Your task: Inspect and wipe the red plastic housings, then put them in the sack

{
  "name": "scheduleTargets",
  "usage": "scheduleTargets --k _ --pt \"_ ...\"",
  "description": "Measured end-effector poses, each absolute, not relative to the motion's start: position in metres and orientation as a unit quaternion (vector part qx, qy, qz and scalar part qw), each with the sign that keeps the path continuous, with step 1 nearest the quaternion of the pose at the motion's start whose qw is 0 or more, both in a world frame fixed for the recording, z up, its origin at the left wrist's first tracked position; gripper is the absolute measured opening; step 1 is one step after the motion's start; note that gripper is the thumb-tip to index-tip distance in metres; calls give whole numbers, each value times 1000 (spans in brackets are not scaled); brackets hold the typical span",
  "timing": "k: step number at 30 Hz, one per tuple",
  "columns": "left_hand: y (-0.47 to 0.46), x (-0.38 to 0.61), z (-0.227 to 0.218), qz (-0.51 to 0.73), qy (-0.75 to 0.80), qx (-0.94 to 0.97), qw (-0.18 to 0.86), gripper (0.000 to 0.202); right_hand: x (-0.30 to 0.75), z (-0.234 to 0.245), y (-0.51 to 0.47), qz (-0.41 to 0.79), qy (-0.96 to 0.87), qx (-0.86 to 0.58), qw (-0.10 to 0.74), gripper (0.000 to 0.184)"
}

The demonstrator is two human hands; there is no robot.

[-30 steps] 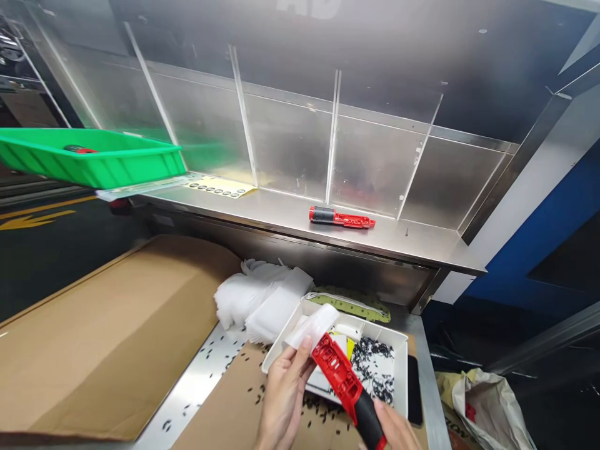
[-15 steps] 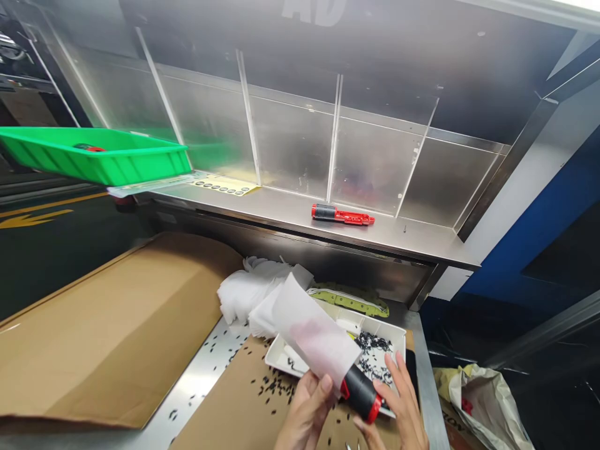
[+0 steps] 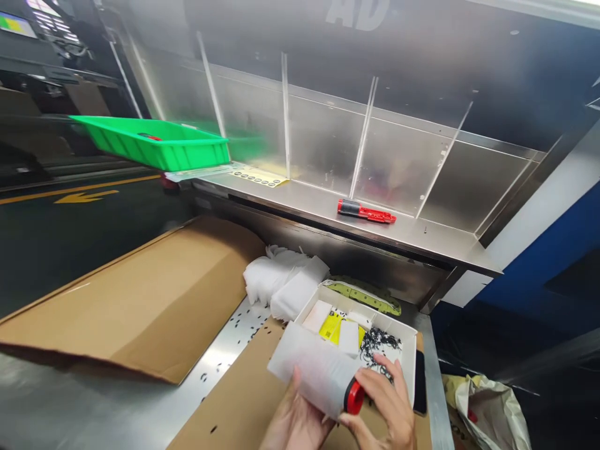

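A white translucent foam sleeve point(image 3: 312, 369) covers most of a part whose black-and-red round end point(image 3: 355, 396) sticks out at the right. My left hand point(image 3: 297, 415) is wrapped round the sleeve from below, thumb on its front face. The fingers of my right hand point(image 3: 387, 403) grip the red end. Just behind them is a white tray point(image 3: 410, 362) with small black pieces point(image 3: 377, 344), white blocks point(image 3: 348, 339) and a yellow label point(image 3: 330, 327).
A stack of white foam sleeves point(image 3: 281, 278) lies behind. On the metal shelf point(image 3: 304, 203) rests a red-and-black part point(image 3: 365, 211). A green bin point(image 3: 187, 154) stands left. A large cardboard box point(image 3: 140, 300) takes up the left side. A phone point(image 3: 420, 384) is beside the tray.
The sleeve has slid further over the part, so only its end shows now. My hands have levelled and lowered it, uncovering more of the tray. The view has shifted left.
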State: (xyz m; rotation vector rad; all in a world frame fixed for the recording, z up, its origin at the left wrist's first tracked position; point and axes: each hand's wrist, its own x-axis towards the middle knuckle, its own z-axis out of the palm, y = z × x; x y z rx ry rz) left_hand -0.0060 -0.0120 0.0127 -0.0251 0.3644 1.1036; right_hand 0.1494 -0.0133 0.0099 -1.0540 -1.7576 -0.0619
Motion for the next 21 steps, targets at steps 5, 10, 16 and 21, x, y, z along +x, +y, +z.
scheduleTargets --k 5,10,16,21 --pt "-34 -15 -2 514 150 -146 832 46 127 10 -22 36 -796 -412 442 37" --pt "-67 -38 -22 522 152 -175 821 46 103 8 -32 104 -825 -346 435 35" --pt "-99 -57 -20 563 205 -203 774 52 81 5 -41 172 -842 -298 416 34" --pt "-115 -71 -26 587 188 -217 757 59 69 27 -32 121 -910 -168 360 25"
